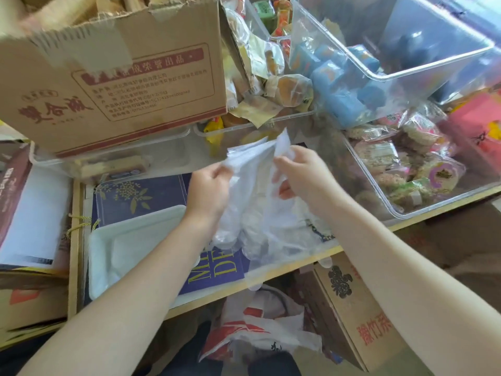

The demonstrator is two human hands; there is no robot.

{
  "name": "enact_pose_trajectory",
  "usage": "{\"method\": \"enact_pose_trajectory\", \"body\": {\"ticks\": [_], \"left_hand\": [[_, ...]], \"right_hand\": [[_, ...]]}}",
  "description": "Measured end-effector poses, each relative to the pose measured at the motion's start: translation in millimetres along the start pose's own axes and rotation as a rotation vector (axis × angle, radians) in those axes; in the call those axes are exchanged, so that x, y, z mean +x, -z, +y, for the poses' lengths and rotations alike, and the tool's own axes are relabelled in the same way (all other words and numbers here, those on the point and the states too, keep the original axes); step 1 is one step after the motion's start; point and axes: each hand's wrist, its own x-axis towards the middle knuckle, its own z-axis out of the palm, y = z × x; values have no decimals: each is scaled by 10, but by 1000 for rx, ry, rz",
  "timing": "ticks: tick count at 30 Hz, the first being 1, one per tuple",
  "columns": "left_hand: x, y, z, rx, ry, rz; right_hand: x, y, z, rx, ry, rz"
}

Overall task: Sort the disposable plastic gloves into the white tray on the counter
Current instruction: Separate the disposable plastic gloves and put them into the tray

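Note:
A bunch of thin, clear disposable plastic gloves hangs between my two hands above the counter. My left hand pinches the bunch at its left upper edge. My right hand grips the right upper part, fingers curled into the plastic. The gloves' fingers dangle down over the counter's front edge. The white tray lies on the counter, below and left of the gloves, partly hidden by my left forearm. I cannot tell whether any glove lies in it.
A cardboard box stands at the back left on a clear bin. Clear bins of wrapped snacks fill the right and back. A dark blue printed box lies under the tray. Below the counter are a plastic bag and a carton.

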Motion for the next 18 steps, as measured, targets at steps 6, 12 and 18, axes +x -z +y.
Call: {"method": "enact_pose_trajectory", "body": {"ticks": [6,12,18], "left_hand": [[-56,-83,17,-130,93,-72],[-202,-96,-48,-100,64,-229],[-223,-43,-52,-223,63,-357]], "right_hand": [[-102,-283,41,32,71,-53],[-108,-246,15,27,126,37],[-242,-344,45,4,157,-84]]}}
